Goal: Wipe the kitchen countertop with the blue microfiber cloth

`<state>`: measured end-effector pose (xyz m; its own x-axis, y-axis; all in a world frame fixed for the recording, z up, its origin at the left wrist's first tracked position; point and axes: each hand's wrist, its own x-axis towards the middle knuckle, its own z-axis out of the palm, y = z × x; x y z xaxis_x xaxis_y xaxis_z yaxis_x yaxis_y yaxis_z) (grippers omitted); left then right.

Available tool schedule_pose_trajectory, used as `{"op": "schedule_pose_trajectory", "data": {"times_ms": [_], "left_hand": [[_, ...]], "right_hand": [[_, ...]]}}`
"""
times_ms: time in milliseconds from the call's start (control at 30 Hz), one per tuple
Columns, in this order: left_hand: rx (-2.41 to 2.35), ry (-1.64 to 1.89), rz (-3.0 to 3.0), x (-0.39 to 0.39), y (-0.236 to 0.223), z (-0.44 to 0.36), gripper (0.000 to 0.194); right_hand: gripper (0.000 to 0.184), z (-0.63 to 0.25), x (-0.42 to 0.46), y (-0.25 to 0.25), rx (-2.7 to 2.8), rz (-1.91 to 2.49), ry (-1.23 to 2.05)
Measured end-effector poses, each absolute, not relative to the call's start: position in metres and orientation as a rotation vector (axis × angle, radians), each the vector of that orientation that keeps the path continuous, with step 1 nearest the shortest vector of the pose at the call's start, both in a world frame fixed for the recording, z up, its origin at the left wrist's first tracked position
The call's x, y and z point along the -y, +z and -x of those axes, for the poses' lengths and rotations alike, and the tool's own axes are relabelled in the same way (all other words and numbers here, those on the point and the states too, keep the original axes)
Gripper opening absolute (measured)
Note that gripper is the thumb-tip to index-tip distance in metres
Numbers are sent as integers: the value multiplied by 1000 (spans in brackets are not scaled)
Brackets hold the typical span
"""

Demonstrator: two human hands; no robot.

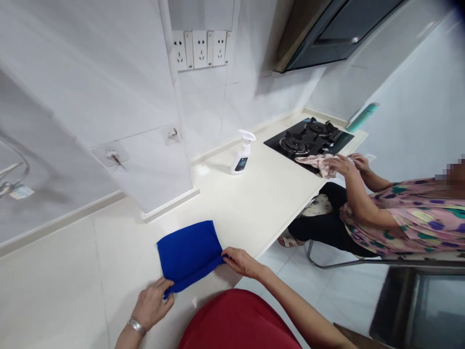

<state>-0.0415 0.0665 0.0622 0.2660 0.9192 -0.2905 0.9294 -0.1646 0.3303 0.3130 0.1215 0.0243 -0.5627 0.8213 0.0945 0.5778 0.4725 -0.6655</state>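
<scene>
A blue cloth point(191, 249) lies on the pale countertop point(261, 206), its near edge raised in a fold. My left hand point(150, 301) pinches the near left corner of the cloth between thumb and fingers. At the near right corner, my right hand point(240, 261) is closed on the cloth as well. Beyond the cloth, a white spray bottle point(240, 157) with a dark label stands upright on the counter, apart from both hands.
To the right a seated person point(399, 213) holds a pale patterned cloth point(319, 162) at the edge of a black gas hob point(308, 138). A green cylinder point(363, 117) stands behind the hob. Wall sockets point(199, 48) and a range hood point(334, 34) are above.
</scene>
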Motion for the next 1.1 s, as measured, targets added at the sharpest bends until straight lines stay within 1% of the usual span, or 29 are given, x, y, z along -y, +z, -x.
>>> {"op": "schedule_pose_trajectory", "data": {"times_ms": [100, 200, 333, 433, 467, 533, 600, 667, 733, 800, 867, 1000, 1100], "left_hand": [[-1723, 120, -2087, -99, 81, 46, 30], [-1886, 390, -1982, -143, 88, 48, 28], [-2114, 639, -1872, -175, 77, 40, 46], [-1945, 802, -2057, -169, 52, 24, 53], [-1826, 773, -2188, -163, 40, 18, 55], [-1666, 598, -2421, -150, 17, 12, 58], [-1683, 423, -2521, -140, -3, 12, 62], [-1782, 350, -2515, -134, -16, 18, 61], [-1829, 332, -2498, -132, -20, 23, 56], [-1834, 338, -2485, -131, -18, 25, 51], [-1851, 354, -2463, -128, -14, 20, 50], [-1943, 379, -2393, -110, -11, -2, 57], [-1997, 417, -2336, -90, -12, -21, 64]], "right_hand": [[20, -304, -155, 36, 2213, 1202, 781], [27, -290, -197, 39, 2097, 1305, 700], [43, -279, -223, 35, 1916, 1439, 528], [49, -276, -207, 25, 1904, 1438, 433], [50, -275, -198, 20, 1964, 1413, 403], [53, -272, -179, 9, 2169, 1345, 345], [57, -270, -164, -3, 2374, 1300, 296], [59, -270, -156, -14, 2455, 1296, 275], [57, -272, -154, -20, 2445, 1281, 272], [52, -274, -157, -22, 2385, 1281, 306], [47, -272, -166, -20, 2258, 1397, 353], [42, -253, -191, -11, 2022, 1712, 377], [30, -237, -209, -7, 1958, 1836, 395]]}}
